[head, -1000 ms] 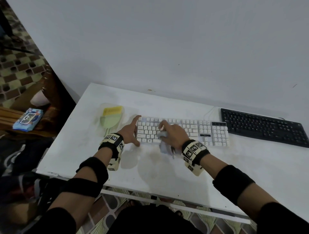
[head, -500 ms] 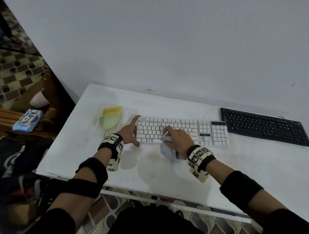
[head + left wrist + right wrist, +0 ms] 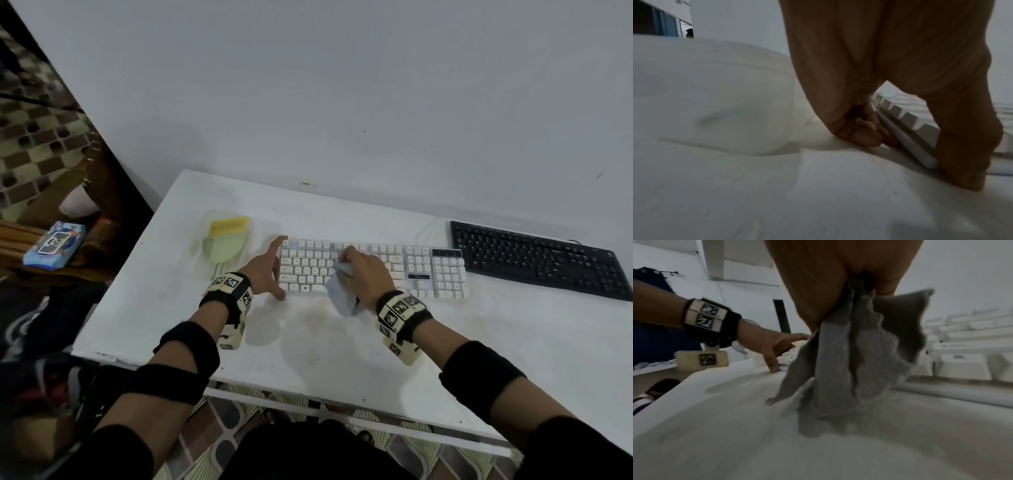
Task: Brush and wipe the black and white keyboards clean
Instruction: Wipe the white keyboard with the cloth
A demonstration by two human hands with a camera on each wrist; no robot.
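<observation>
Wiping is under way on the white keyboard (image 3: 373, 270), which lies at the middle of the desk (image 3: 513, 342). Going left to right: a green and yellow brush (image 3: 224, 241) lies idle on a clear tray near the desk's left end — by that, the brushing of this keyboard is probably over, though the pictures cannot prove it. Next, the left hand (image 3: 265, 270) braces the keyboard's left edge, its grip spread with forefinger at the far corner and thumb at the near corner, the other fingers curled against the side. Then the right hand (image 3: 366, 274) sits over the left half of the keys, its grip clamped on a bunched grey cloth (image 3: 340, 291) whose loose tail hangs down onto the desk in front of the keyboard. The keys to the right and the number pad are not under the cloth now. Farthest right, the black keyboard (image 3: 541, 260) lies by the wall, well apart from both hands — likely still to be done.

Counted: two keyboards, one brush, one cloth, two hands. A blue packet (image 3: 54, 243) lies off the desk to the left.
</observation>
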